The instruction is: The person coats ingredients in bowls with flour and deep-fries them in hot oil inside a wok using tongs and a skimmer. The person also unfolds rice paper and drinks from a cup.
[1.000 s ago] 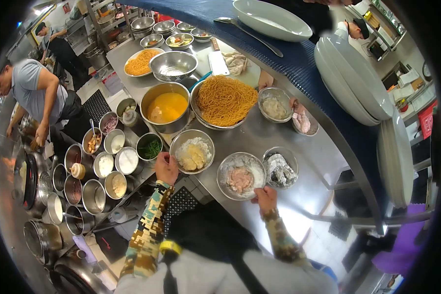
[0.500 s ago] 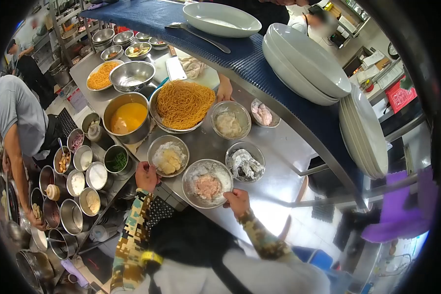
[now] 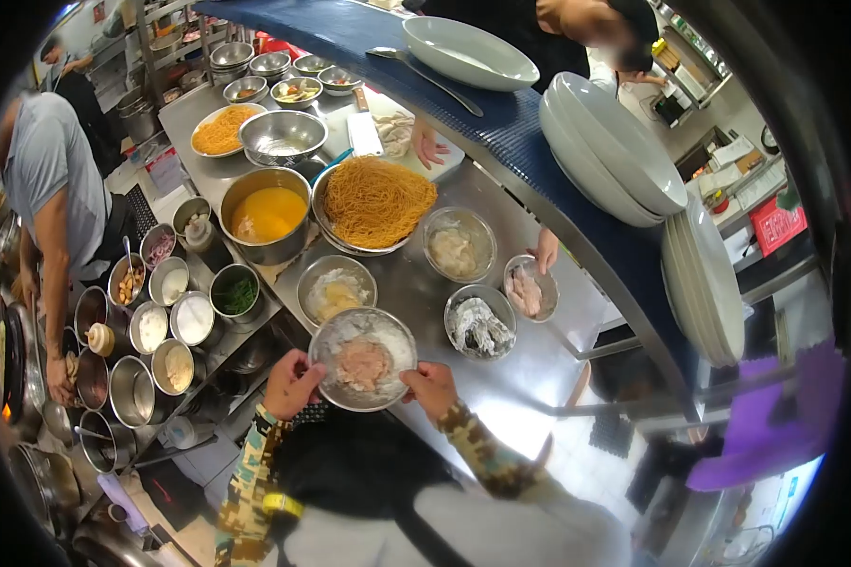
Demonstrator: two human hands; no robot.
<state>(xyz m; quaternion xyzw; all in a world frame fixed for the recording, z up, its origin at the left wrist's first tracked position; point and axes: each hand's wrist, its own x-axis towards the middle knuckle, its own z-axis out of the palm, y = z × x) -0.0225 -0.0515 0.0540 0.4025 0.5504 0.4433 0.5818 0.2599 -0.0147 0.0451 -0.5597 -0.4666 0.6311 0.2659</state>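
Note:
Between my two hands is a metal bowl (image 3: 402, 333) with a pink, mince-like lump (image 3: 364, 365) and white powder inside. My left hand (image 3: 293, 385) grips its left rim with the thumb over the edge. The right rim is pinched by my right hand (image 3: 430, 387). Just behind it stands a bowl of yellow and white powdery food (image 3: 337, 293), partly overlapped by the held bowl. To the right are a bowl with a grey-and-white coated mass (image 3: 482, 323) and one with pale, wet-looking pieces (image 3: 454, 250).
A co-worker's hand (image 3: 545, 251) touches a bowl of pale pink pieces (image 3: 529, 291). Fried noodles (image 3: 378, 201), a pot of orange liquid (image 3: 269, 210) and a cleaver (image 3: 363, 132) are behind. The plate-laden shelf (image 3: 501, 123) overhangs at right. Ingredient containers (image 3: 193, 317) and another person (image 3: 66, 161) are at left.
My left hand has left the powder bowl for the mince bowl's left rim. The mince bowl has moved left, towards me. A co-worker's hand now touches the pink-piece bowl, which sits nearer me.

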